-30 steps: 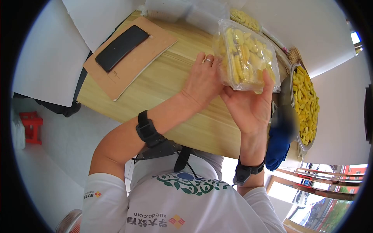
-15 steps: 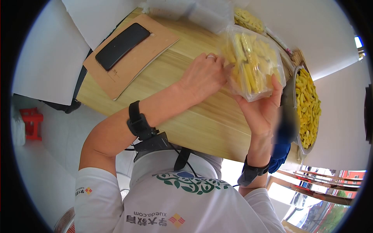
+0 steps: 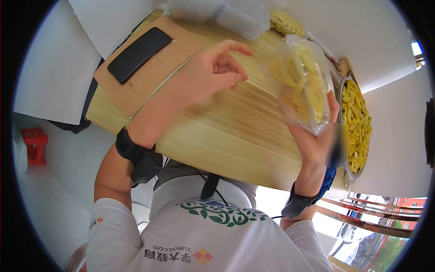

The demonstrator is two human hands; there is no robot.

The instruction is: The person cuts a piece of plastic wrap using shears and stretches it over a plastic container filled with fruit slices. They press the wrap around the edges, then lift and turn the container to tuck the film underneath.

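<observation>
My right hand (image 3: 312,140) grips a clear plastic pack (image 3: 303,86) filled with long yellow fruit pieces, its shiny film catching the light. The pack is tilted and somewhat blurred above the table's right side. My left hand (image 3: 217,72) is in the air over the table, apart from the pack, with its fingers loosely bent and spread and nothing in them. To the right of the pack stands a large round metal basin (image 3: 356,127) heaped with yellow pieces. Behind the pack lies another batch of yellow pieces (image 3: 287,22), partly hidden.
A wooden table (image 3: 217,131) spans the middle. At its left, a black phone (image 3: 140,54) lies on a brown paper folder (image 3: 122,97). Clear plastic containers (image 3: 240,16) stand at the back. Thin wooden sticks (image 3: 345,66) are near the basin. A red stool (image 3: 35,145) is on the floor.
My left hand has come away from the pack and moved left, its fingers opening. My right hand has turned the pack and carried it slightly right.
</observation>
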